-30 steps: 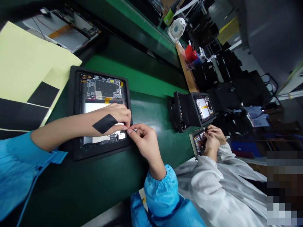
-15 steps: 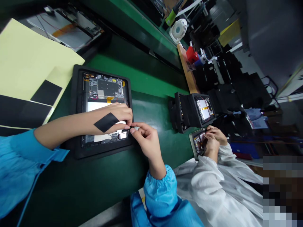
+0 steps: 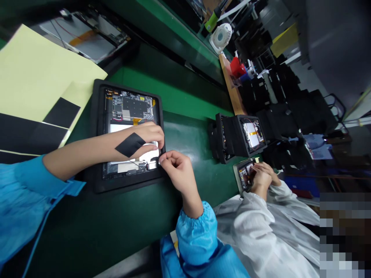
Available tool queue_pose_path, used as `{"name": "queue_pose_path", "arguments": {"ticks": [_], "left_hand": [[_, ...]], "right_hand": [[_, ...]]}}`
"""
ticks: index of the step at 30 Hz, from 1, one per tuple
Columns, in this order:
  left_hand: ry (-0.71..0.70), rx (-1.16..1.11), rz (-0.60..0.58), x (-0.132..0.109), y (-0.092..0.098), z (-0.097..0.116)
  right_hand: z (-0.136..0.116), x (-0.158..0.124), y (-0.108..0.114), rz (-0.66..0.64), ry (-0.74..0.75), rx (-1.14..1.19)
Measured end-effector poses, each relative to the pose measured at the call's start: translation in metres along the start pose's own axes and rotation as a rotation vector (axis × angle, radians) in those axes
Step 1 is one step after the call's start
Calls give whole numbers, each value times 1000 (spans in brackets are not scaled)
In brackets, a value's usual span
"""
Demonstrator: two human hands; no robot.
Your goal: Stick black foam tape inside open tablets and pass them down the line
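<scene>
An opened tablet (image 3: 131, 108) with its circuit board and white battery showing lies in a black tray (image 3: 97, 127) on the green belt. My left hand (image 3: 147, 137) rests on the battery with fingers curled and pinched near the tablet's right edge. A black tape piece (image 3: 130, 144) sticks to the back of that hand. My right hand (image 3: 176, 172) meets it at the tray's right edge, thumb and forefinger pinched on something small I cannot make out.
Yellow backing sheets (image 3: 34, 77) with black tape strips lie at left. Another open tablet (image 3: 87, 33) sits at the far left. A stack of black trays (image 3: 232, 137) stands at right. A co-worker's hands (image 3: 262, 175) hold a tablet. A small fan (image 3: 220, 36) stands farther back.
Both hands stay pinched together at the tablet's right edge, with only small finger shifts. The view has drifted slightly, moving the scene right and up.
</scene>
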State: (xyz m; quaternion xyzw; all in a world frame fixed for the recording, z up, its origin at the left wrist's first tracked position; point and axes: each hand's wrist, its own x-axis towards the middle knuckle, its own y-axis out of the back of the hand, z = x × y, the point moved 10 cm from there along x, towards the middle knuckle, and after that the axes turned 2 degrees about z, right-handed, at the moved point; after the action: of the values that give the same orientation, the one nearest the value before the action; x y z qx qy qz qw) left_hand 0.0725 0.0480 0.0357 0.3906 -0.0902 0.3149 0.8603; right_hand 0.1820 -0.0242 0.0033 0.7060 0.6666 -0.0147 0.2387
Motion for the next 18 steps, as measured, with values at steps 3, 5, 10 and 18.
{"name": "queue_pose_path", "arguments": {"ticks": [3, 5, 10, 18], "left_hand": [[43, 170, 165, -7, 26, 4], [25, 267, 227, -17, 35, 18], [81, 313, 136, -44, 6, 37], [229, 281, 155, -51, -9, 25]], "right_hand": [[-1, 0, 0, 6, 11, -3], [-1, 1, 0, 8, 10, -4], [-1, 0, -2, -17, 7, -10], [-2, -1, -3, -17, 19, -27]]}}
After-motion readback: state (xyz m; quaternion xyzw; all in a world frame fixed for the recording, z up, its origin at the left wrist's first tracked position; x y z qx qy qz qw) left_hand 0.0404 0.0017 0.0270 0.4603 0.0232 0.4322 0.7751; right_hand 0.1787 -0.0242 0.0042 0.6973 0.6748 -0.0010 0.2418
